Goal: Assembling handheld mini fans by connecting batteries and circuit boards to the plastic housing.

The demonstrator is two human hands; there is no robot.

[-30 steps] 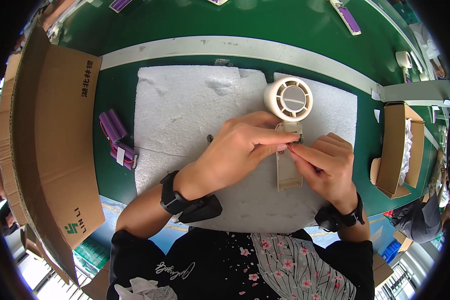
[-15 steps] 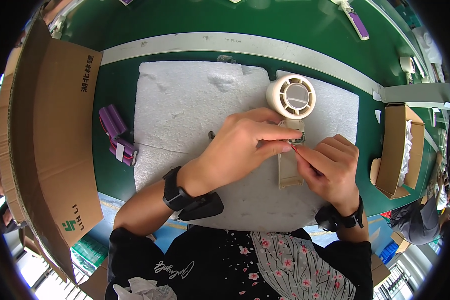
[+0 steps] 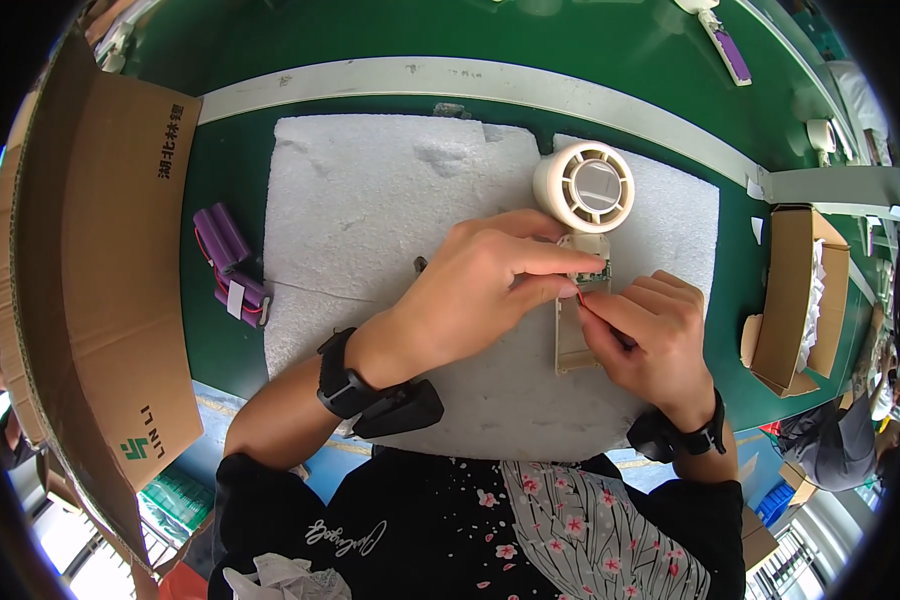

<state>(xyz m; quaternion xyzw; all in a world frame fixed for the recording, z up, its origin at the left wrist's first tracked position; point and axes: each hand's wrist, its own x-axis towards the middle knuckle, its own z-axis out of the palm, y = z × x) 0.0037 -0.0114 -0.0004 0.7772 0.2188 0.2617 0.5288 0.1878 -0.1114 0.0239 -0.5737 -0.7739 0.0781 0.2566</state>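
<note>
A cream handheld fan lies on the white foam sheet, its round head pointing away from me and its handle shell uncovered toward me. Inside the upper handle a small green circuit board shows in part. My left hand is closed over the handle's left side, with forefinger and thumb at the board. From the right, my right hand pinches a thin red wire close to my left thumb. The wire's end and the far fingers of my left hand are hidden.
Purple battery cells with red wires lie left of the foam, beside a large cardboard box. At the right stands a small open carton with white pieces. A pale rail crosses the green table behind the foam; another fan handle lies beyond it.
My right hand has shifted slightly left, closer to my left thumb, and less of the red wire shows. The left hand keeps its hold at the board; the whole view has moved a little.
</note>
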